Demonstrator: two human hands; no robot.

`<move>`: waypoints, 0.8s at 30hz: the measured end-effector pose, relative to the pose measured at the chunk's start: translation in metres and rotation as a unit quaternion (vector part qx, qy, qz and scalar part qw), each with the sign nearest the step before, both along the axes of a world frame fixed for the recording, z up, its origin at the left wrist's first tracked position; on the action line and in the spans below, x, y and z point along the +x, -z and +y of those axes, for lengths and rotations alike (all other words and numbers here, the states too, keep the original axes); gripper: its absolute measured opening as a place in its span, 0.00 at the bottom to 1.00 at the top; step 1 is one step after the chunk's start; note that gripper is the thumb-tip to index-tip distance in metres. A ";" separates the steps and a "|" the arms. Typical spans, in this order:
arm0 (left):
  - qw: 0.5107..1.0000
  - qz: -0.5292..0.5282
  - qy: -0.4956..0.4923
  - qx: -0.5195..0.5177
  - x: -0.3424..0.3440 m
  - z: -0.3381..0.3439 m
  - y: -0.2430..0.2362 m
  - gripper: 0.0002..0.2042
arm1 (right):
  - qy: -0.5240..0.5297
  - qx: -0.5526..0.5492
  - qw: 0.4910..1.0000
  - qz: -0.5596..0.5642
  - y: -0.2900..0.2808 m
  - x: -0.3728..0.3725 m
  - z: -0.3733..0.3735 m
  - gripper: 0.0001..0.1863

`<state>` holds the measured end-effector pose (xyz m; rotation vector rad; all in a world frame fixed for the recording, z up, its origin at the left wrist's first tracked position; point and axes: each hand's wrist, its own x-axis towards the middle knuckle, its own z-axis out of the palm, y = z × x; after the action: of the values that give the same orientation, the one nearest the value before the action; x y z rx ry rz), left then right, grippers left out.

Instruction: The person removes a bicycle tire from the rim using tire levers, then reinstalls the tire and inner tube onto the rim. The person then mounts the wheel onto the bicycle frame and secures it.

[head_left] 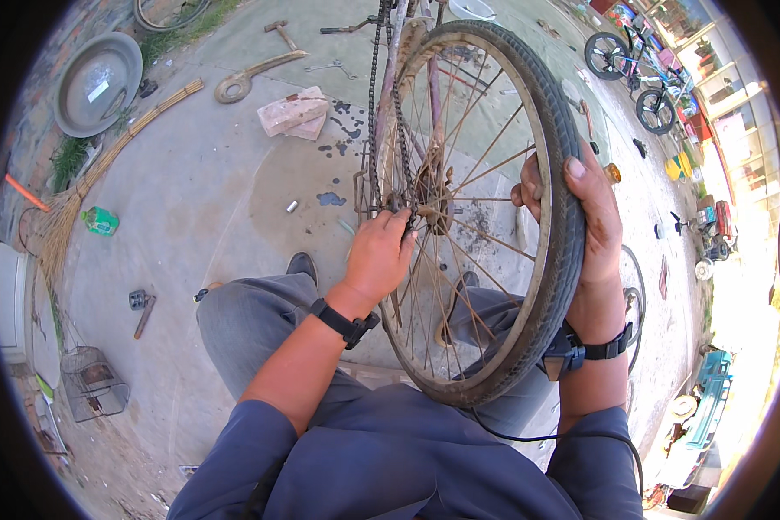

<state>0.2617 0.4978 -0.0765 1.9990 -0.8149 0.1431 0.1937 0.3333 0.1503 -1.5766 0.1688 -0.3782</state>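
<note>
An old bicycle wheel [566, 204] with a worn black tyre and rusty spokes stands upright before me, between my legs. My right hand [589, 208] is closed around its tyre and rim on the right, thumb on the tread and fingertips coming through among the spokes. At the left of the hub [438, 211], my left hand [380, 258] has its fingers bent onto the bicycle chain [375, 113] by the rear sprocket. The chain runs up alongside the rusty frame [396, 43]. My left fingertips partly hide the sprocket.
Pinkish bricks [295, 113], a hammer [281, 35] and a ring-ended tool [243, 82] lie beyond on the concrete. A straw broom [87, 186], metal basin [100, 85], green can [100, 221] and wire basket [95, 383] are leftward. Small bicycles [637, 78] stand far right.
</note>
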 end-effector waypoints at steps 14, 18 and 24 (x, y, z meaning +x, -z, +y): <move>0.999 -0.004 -0.029 0.021 -0.004 -0.004 0.007 0.18 | -0.024 0.028 0.999 0.000 0.001 -0.001 -0.006 0.33; 0.996 -0.062 -0.045 0.045 -0.004 -0.004 0.005 0.17 | -0.036 0.038 0.999 -0.003 0.003 -0.001 -0.011 0.34; 0.998 -0.036 -0.036 0.035 -0.003 -0.002 0.001 0.18 | -0.032 0.043 0.999 -0.008 0.005 -0.002 -0.012 0.34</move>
<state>0.2586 0.4956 -0.0779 2.1014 -0.8029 0.2311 0.1912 0.3217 0.1452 -1.4898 0.1203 -0.3293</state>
